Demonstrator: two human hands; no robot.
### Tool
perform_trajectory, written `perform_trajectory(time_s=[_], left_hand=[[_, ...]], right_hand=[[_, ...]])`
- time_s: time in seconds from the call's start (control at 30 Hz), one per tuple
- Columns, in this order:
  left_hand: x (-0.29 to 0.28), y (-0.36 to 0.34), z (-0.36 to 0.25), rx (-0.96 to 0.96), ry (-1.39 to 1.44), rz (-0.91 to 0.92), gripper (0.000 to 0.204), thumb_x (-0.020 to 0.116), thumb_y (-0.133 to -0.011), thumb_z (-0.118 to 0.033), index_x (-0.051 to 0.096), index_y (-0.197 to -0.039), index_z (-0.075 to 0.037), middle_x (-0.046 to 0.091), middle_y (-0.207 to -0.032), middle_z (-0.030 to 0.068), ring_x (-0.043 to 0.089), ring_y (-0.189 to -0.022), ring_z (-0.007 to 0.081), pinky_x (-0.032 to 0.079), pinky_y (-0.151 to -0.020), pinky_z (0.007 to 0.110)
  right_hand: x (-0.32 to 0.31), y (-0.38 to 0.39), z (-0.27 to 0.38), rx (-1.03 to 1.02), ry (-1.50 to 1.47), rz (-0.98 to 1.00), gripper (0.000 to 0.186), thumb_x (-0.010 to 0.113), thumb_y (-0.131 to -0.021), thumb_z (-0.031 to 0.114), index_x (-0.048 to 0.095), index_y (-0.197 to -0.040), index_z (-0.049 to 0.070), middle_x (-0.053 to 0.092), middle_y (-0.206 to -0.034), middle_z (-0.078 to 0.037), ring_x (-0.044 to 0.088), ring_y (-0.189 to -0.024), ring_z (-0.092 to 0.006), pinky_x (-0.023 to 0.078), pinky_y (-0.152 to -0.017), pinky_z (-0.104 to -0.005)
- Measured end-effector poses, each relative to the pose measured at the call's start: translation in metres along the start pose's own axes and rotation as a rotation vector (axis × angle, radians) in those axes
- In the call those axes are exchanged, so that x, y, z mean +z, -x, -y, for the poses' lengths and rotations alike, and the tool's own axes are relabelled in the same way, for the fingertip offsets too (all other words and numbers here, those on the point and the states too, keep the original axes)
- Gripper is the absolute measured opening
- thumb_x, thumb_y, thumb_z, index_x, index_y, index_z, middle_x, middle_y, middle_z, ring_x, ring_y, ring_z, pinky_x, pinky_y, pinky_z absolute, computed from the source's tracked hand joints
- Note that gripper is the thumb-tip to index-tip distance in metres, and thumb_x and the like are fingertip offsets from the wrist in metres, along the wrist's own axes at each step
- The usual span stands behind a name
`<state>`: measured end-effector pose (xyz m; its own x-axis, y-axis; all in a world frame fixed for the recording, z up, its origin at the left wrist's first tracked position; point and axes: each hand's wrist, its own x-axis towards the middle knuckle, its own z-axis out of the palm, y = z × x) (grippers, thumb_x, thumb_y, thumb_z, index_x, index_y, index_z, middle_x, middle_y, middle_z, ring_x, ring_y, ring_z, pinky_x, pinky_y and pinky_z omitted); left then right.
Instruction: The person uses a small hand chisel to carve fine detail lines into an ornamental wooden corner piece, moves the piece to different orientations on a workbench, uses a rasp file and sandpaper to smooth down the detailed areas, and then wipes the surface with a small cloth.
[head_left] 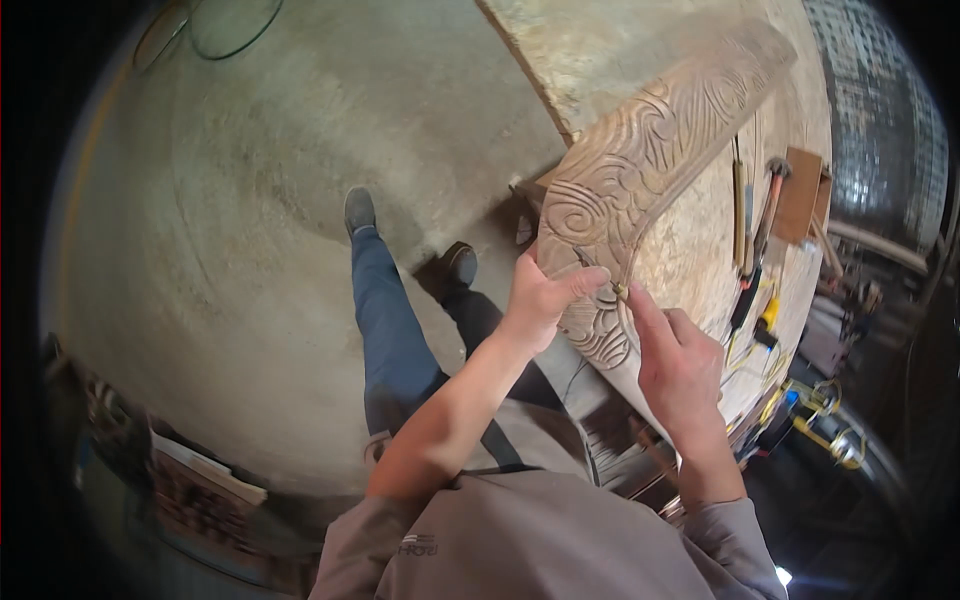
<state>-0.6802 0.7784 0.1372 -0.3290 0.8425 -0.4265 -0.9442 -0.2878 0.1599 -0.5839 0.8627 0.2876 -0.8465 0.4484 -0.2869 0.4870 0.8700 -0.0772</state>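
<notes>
A long curved wooden piece, its face covered in carved swirls and wavy grooves, lies slanted across the workbench. My left hand grips its near left edge, with the thumb laid over the carving. Close beside that thumb, my right hand is closed round a slim carving tool. Only a small brass-coloured part of the tool shows clearly at my fingertips, against the piece's inner edge. Most of its handle is hidden in my right hand, and its tip is too small to make out.
On the pale wooden bench top, right of the piece, lie a hammer, long thin tools, a yellow-and-black tool and a brown wooden box. A person's legs stand on the concrete floor at left of the bench.
</notes>
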Motion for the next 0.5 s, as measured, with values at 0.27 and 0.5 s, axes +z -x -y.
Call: perform_trajectory(time_s=[0.27,0.5], left_hand=[[0.008,0.004,0.005,0.091,-0.06,-0.102,0.04,0.079,-0.084,-0.01,0.065,-0.119,0.005,0.071,-0.111,0.0083,0.066,-0.097,0.0132,0.054,-0.088,0.03],[0.005,-0.001,0.01,0.072,-0.066,-0.09,0.051,0.078,-0.086,-0.015,0.059,-0.129,0.003,0.068,-0.117,0.0086,0.066,-0.101,0.0144,0.053,-0.091,0.032]], right_hand=[[-0.019,0.007,-0.011,0.022,-0.042,0.161,0.061,0.071,-0.084,0.004,0.055,-0.141,0.016,0.063,-0.079,-0.011,0.064,-0.064,-0.032,0.051,-0.057,-0.0413],[-0.05,0.036,-0.037,-0.054,-0.075,0.099,0.045,0.073,-0.08,-0.004,0.07,-0.123,0.01,0.066,-0.076,-0.011,0.063,-0.06,-0.0266,0.049,-0.054,-0.0347]])
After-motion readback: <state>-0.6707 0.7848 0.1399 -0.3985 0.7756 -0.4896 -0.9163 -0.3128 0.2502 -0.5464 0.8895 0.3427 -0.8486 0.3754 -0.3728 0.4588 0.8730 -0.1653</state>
